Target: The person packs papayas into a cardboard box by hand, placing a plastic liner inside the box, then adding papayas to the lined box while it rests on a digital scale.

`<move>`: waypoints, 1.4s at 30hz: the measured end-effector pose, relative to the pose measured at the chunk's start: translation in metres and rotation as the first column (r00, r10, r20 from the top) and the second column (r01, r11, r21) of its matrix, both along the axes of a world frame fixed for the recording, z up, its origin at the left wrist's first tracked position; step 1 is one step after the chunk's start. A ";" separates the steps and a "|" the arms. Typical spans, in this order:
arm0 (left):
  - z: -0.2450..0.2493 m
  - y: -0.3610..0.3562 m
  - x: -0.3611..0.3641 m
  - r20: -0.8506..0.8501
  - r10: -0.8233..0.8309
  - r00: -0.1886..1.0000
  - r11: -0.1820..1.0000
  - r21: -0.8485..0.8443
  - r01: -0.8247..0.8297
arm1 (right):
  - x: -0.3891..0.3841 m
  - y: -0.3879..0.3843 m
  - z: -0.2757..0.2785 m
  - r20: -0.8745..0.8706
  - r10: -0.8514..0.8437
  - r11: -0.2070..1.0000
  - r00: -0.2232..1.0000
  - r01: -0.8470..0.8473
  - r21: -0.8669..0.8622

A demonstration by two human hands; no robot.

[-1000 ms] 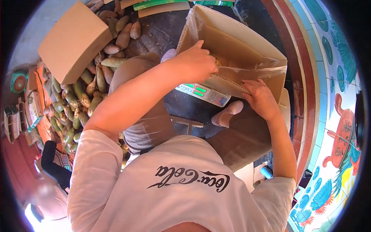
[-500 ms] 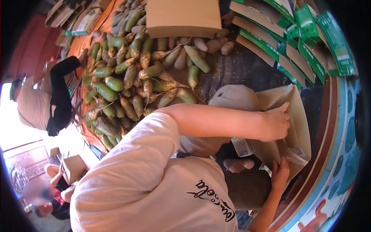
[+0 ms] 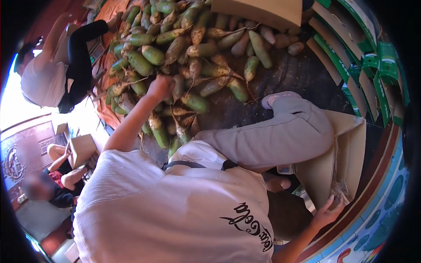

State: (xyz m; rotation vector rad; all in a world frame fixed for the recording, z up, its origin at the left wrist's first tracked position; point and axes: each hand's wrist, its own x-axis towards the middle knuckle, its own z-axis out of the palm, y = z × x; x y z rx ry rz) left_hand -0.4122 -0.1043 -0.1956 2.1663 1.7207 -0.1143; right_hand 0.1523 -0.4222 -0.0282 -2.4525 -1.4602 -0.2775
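Observation:
My left hand (image 3: 161, 87) reaches into a heap of soil-dusted green radishes (image 3: 139, 63), its fingers curled down against a radish (image 3: 178, 89). The fingertips are partly hidden among the roots. Low on the right, my right hand (image 3: 329, 211) has its fingers bent over the near corner of an open cardboard box (image 3: 315, 175). Crinkled clear plastic (image 3: 340, 188) shows inside the box beside those fingers. The box stands tilted against my bent leg (image 3: 272, 136).
Green-and-brown folded cartons (image 3: 372, 83) are stacked at the upper right. Another cardboard box (image 3: 258, 11) stands beyond the heap. Two people work at the left, one in a light shirt (image 3: 44, 83), one holding a carton (image 3: 82, 149). A patterned tiled border (image 3: 377, 215) runs along the right.
My left hand has left the box and swung left to the radish heap. My right hand stays at the box, slightly lower. The whole view has shifted, moving the scene right.

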 end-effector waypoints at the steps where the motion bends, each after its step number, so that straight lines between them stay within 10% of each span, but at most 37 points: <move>1: -0.011 -0.024 -0.011 -0.075 0.068 0.995 0.986 -0.144 -0.078 | -0.003 0.002 0.003 0.024 0.010 1.000 1.000 -0.010 0.004; 6: -0.075 -0.108 -0.036 -0.158 0.040 0.987 0.952 -0.294 -0.086 | -0.010 0.017 0.010 0.143 0.098 0.995 0.985 -0.097 -0.015; 12: -0.153 -0.193 -0.121 -0.501 0.430 0.751 0.570 -0.494 -0.656 | -0.019 0.024 0.019 0.178 0.082 0.996 0.981 -0.072 -0.059; 15: -0.097 -0.209 -0.107 -0.507 0.488 0.711 0.467 -0.537 -0.703 | -0.025 0.027 0.018 0.158 0.074 0.995 0.985 -0.061 -0.084; 18: -0.145 -0.242 -0.144 -0.282 0.689 0.667 0.545 -0.405 -0.734 | -0.024 0.030 0.013 0.160 0.080 0.990 0.984 -0.060 -0.126; 26: -0.180 -0.208 -0.144 -0.269 0.880 0.392 0.244 -0.454 -0.857 | -0.022 0.040 0.016 0.165 0.135 0.986 0.977 -0.117 -0.116; 36: -0.155 -0.204 -0.134 -0.407 0.778 0.478 0.286 -0.448 -0.847 | -0.027 0.052 0.009 0.127 0.123 0.988 0.984 -0.109 -0.114; 42: -0.134 -0.185 -0.116 -0.268 0.908 0.321 0.227 -0.330 -0.917 | -0.027 0.060 -0.002 -0.035 -0.006 0.998 0.999 0.004 -0.062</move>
